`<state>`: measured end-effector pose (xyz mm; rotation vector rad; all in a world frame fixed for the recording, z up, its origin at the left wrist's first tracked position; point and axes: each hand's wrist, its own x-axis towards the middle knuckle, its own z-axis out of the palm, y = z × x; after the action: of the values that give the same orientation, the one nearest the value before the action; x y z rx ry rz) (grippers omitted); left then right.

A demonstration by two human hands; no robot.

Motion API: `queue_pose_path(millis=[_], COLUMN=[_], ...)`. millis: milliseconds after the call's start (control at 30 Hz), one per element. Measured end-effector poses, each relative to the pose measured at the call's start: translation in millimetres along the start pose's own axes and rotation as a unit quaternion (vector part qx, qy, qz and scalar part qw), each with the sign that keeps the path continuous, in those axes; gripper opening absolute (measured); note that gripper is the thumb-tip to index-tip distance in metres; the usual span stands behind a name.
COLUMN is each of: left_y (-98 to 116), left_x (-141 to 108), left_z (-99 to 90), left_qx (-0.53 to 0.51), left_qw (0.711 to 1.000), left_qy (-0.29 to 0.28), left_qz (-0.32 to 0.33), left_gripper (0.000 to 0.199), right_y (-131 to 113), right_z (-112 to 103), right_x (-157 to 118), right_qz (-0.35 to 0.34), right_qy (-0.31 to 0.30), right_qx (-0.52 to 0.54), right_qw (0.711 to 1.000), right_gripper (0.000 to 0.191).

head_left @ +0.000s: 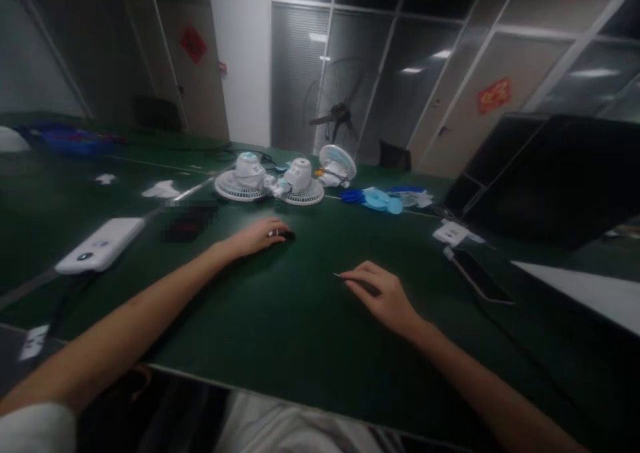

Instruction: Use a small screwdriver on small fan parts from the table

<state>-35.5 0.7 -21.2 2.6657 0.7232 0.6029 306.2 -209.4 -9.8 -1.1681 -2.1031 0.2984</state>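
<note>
On the green table, my left hand (263, 235) has its fingers closed on a small black object (289, 236) that rests at the tabletop. What this object is cannot be made out. My right hand (383, 292) is to the right and nearer to me, pinching a thin pointed tool (340, 276) whose tip points left. Beyond my left hand lie white fan parts: a round grille with a motor housing (249, 170), another like it (301, 180), and a tilted fan head (337, 164). Light blue fan blades (380, 200) sit to their right.
A white power bank-like box (101, 245) with a cable lies at the left. At the right are a phone (480, 276), a white socket block (451, 232), a black monitor (555, 180) and a white sheet-like edge (590, 293). A large standing fan (340, 112) is behind the table.
</note>
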Motion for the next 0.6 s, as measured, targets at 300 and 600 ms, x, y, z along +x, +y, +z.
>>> queue_pose_path(millis=[300, 600], left_y=[-65, -75], left_x=[-23, -29], left_z=[-32.4, -33.3], left_qx=[0.129, 0.169], left_qw=[0.982, 0.96], left_qy=[0.075, 0.149], left_qz=[-0.12, -0.167], left_gripper=[0.037, 0.043], right_y=[6, 4], right_z=[-2, -2], right_x=[-4, -3], right_qz=[-0.006, -0.008], right_qy=[-0.013, -0.015], right_qx=[0.001, 0.0], right_qw=[1.0, 1.0], right_gripper=[0.022, 0.023])
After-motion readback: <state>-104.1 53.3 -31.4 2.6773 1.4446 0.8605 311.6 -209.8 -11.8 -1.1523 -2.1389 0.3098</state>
